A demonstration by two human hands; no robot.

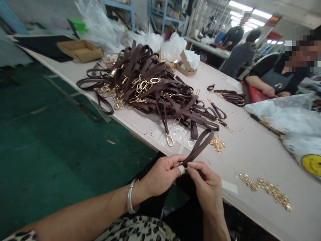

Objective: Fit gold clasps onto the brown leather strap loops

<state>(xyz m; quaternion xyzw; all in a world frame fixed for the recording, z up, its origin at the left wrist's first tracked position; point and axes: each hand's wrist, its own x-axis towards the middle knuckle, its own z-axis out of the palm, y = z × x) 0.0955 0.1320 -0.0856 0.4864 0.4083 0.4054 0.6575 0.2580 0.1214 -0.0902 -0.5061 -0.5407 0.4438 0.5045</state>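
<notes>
Between both hands is a looped brown strap (200,146), its loop pointing up and away over the table edge. My left hand (164,172) is closed on the strap's lower end, with a white wrap on one fingertip. My right hand (207,180) pinches at the same end from the other side; any small part between those fingertips is hidden. Just beyond lies a big heap of brown straps (150,77) with gold oval clasps. A small pile of gold hardware pieces (217,144) sits right of the strap loop.
More gold pieces (267,190) lie in a band at the table's right. An open cardboard box (80,50) and clear plastic bags (173,47) stand behind the heap. A person (283,73) sits across the table beside a stuffed plastic bag (288,110).
</notes>
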